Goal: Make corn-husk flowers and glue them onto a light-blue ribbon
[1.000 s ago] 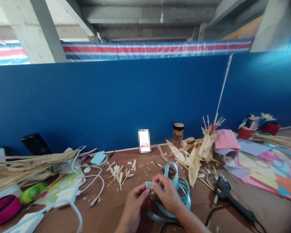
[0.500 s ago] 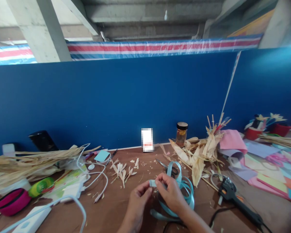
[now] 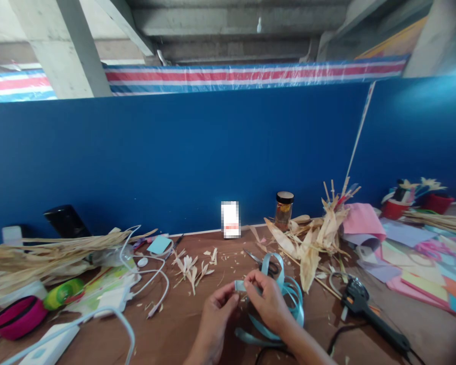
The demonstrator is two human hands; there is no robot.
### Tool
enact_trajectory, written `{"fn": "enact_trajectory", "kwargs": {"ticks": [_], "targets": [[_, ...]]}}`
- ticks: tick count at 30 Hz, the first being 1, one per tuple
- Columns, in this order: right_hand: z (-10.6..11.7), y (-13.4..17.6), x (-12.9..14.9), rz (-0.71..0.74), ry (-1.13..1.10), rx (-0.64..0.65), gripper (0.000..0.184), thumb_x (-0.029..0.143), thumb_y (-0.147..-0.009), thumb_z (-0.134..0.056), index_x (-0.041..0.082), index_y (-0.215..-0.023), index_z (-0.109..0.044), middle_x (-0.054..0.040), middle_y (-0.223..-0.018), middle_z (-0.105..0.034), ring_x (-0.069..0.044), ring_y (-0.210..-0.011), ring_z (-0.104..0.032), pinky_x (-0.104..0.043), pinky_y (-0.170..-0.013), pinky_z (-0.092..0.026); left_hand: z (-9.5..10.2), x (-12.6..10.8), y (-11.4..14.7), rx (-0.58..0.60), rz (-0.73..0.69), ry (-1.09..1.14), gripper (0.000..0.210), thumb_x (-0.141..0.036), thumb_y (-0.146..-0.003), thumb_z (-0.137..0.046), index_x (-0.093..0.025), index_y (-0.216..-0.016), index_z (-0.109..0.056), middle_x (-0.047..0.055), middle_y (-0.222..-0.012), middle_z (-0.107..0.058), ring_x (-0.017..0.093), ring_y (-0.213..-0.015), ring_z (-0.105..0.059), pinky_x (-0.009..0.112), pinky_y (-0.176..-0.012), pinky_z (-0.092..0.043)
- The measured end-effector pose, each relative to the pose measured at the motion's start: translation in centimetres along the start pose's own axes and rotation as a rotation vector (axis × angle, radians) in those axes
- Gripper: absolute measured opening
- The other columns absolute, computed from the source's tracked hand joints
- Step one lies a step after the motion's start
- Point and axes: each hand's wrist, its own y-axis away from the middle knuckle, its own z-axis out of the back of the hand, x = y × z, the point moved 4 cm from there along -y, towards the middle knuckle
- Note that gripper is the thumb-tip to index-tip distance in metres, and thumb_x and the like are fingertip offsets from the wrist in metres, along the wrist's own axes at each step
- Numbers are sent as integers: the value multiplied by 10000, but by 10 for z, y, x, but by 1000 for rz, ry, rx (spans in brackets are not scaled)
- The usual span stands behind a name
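Observation:
A light blue ribbon (image 3: 298, 304) lies in loose loops on the brown table. Near its end, a short piece spans the gap between my two hands. My left hand (image 3: 217, 317) pinches that end between thumb and fingertips. Close beside it, my right hand (image 3: 265, 299) grips the same ribbon, fingers bent and thumb pressed against it. Behind the right hand, scissors (image 3: 255, 257) rest on the table, their handles partly hidden by a ribbon loop. The right fingertips cover part of the ribbon.
Dried corn husks (image 3: 309, 248) pile up by a lidded jar (image 3: 285, 210). At right lie a black glue gun (image 3: 376, 319) and coloured paper (image 3: 414, 258). Husk scraps (image 3: 190, 268), a white cable (image 3: 163, 276), a power strip (image 3: 49, 344) and a pink band (image 3: 19, 319) occupy the left side.
Almost nothing differs. Both hands keep their pinch on the ribbon in nearly the same place, and the view has shifted very slightly.

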Motion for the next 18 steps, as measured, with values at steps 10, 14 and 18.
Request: {"fn": "enact_trajectory", "kwargs": {"ticks": [10,14,18], "targets": [[0,0,0,9,-11,3,191,284,-805,-453,163,-690,-546,23,-584,-510,-115,-557,-452,-209,-532,-348,3,3,-2,-20,4,-4,398,-287,-588,-738,-175,-966,-683,46,-770,-687,97,-550,-545,199,-529,-414],[0,0,0,9,-14,7,190,281,-811,-446,164,-695,-541,19,-600,-512,-120,-581,-462,-213,-551,-351,2,2,-1,-16,-6,-4,387,-278,-597,-733,-175,-966,-683,51,-791,-689,90,-548,-540,190,-517,-406],[0,0,0,10,0,2,189,280,-808,-450,163,-695,-546,20,-597,-513,-118,-575,-457,-211,-543,-346,2,1,-1,-10,-12,-34,394,-294,-602,-725,-161,-970,-681,70,-826,-691,121,-589,-568,213,-541,-422]]}}
